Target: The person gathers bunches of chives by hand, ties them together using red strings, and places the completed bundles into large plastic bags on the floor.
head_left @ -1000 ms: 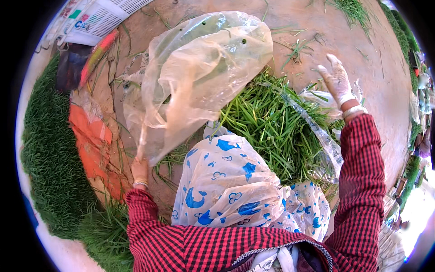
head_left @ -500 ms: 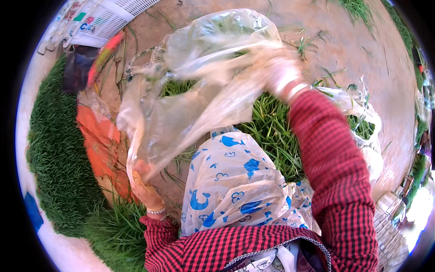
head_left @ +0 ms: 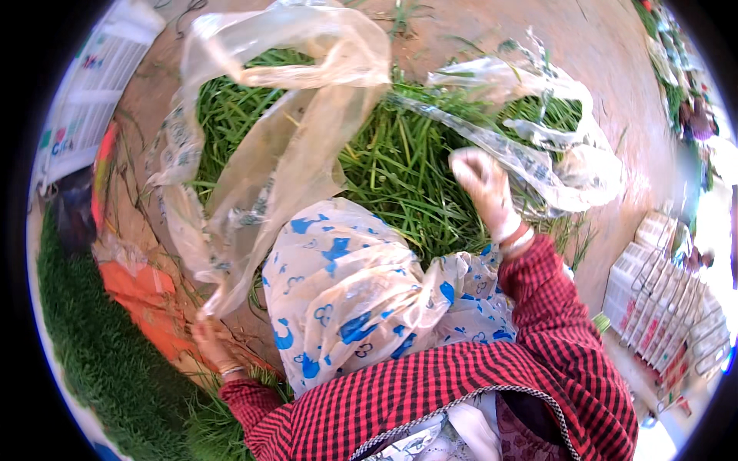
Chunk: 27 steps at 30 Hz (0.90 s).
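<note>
Floor (head_left: 653,84): is stretching, brown and strewn with stray blades, beneath the greens and bags.
Bank of dark greens (head_left: 92,361): is lining the far left side.
Patterned plastic lap cover (head_left: 323,292): is draping over the person's lap, whitish with blue shapes.
Heap of long-bladed greens (head_left: 407,177): is lying just beyond the lap cover, between the two bags.
Translucent plastic bag (head_left: 307,134): is spreading at the heap's left, greens showing through its opening.
Second plastic bag (head_left: 580,169): is resting, crumpled, at the heap's right.
Orange sheet (head_left: 142,292): is lying between bank and translucent bag.
Right hand (head_left: 484,188): is hovering over the heap, fingers curling; whether they are gripping anything, one cannot tell.
Left hand (head_left: 214,344): is pinching the translucent bag's gathered near edge.
</note>
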Each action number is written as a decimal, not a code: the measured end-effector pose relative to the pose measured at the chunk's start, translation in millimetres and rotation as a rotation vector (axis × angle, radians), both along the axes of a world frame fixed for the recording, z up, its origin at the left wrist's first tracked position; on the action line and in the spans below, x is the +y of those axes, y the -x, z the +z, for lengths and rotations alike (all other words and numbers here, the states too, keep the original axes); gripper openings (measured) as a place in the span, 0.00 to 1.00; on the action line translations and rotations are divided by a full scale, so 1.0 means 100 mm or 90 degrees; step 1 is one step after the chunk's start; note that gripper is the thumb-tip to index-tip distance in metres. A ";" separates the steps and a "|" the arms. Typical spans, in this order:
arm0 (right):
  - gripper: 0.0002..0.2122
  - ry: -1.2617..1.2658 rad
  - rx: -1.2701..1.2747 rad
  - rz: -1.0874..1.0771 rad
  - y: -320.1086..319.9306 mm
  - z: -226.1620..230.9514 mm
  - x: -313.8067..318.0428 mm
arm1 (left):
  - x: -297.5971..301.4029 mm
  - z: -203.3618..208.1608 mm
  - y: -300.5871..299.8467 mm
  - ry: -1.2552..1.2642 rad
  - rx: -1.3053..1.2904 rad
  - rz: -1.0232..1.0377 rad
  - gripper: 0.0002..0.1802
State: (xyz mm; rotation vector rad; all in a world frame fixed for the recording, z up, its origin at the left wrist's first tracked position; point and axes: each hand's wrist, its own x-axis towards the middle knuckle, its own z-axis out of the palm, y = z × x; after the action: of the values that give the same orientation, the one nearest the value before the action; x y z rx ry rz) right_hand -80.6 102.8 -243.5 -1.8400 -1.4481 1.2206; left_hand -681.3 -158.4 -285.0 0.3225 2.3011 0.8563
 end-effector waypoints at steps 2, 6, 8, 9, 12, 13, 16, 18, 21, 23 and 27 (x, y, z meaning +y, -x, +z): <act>0.19 0.240 -0.041 -0.112 -0.56 -0.41 -0.89 | 0.98 0.46 -0.39 -0.188 0.169 -0.114 0.23; 0.35 0.527 -0.114 -0.451 -1.40 -1.14 -2.36 | 2.46 1.09 -1.68 -0.457 0.468 -0.546 0.30; 0.52 0.574 -0.028 -0.477 -1.09 -0.84 -1.94 | 2.85 1.36 -2.24 -0.485 0.432 -0.832 0.31; 0.51 0.554 0.019 -0.523 -1.27 -1.11 -2.11 | 3.04 1.36 -2.58 -0.496 0.271 -0.982 0.32; 0.37 0.472 0.190 -0.720 -1.82 -1.97 -2.88 | 3.38 1.25 -3.45 -0.407 0.046 -1.185 0.41; 0.27 0.421 0.272 -0.791 -1.81 -2.10 -2.83 | 3.27 1.13 -3.53 -0.340 0.019 -1.127 0.45; 0.16 0.308 0.340 -0.837 -2.03 -2.32 -2.96 | 3.22 0.11 -3.46 -0.163 0.017 -1.063 0.64; 0.16 0.355 0.314 -0.815 -2.02 -2.33 -2.83 | 3.11 -0.38 -3.38 0.037 0.002 -1.059 0.70; 0.16 0.427 0.278 -0.766 -1.99 -2.31 -2.88 | 3.03 -0.65 -3.41 0.143 0.100 -1.156 0.65; 0.16 0.479 0.252 -0.712 -1.87 -2.25 -2.96 | 3.08 -0.48 -3.50 0.132 0.118 -1.204 0.57; 0.16 0.571 0.207 -0.530 -1.41 -2.09 -2.80 | 3.19 -0.47 -3.47 0.206 0.115 -1.228 0.45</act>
State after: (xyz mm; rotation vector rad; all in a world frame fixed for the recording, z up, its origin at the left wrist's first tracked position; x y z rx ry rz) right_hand 60.1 -176.8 -452.0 -2.2325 0.1700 1.6745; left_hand -334.3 160.5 -332.2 1.9402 1.1571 -0.5445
